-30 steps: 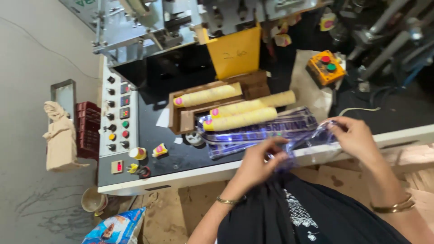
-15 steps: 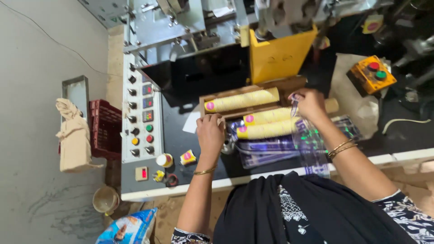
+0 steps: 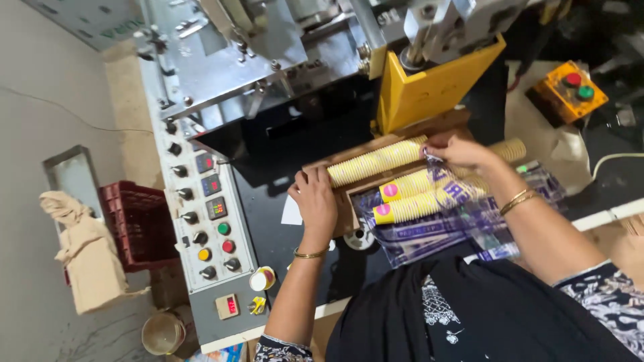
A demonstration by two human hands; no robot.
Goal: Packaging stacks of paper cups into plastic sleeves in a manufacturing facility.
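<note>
Three long stacks of yellow paper cups lie side by side in a brown wooden tray [image 3: 402, 136] on the black machine table. My left hand [image 3: 315, 200] presses against the near end of the far cup stack [image 3: 376, 162]. My right hand [image 3: 459, 151] grips the open edge of a clear plastic sleeve bag [image 3: 463, 214] with blue print, held over the two nearer cup stacks [image 3: 412, 198], whose ends show through the bag.
A grey control panel [image 3: 208, 221] with knobs, buttons and small displays stands left of the table. A yellow machine housing [image 3: 429, 90] rises behind the tray. An orange button box [image 3: 567, 90] sits far right. A red crate [image 3: 137, 224] and a roll of tape [image 3: 263, 278] are at left.
The view has shifted closer. My left hand moved from the table's front up to the end of the far cup stack. My right hand stays at the bag over the nearer stacks.
</note>
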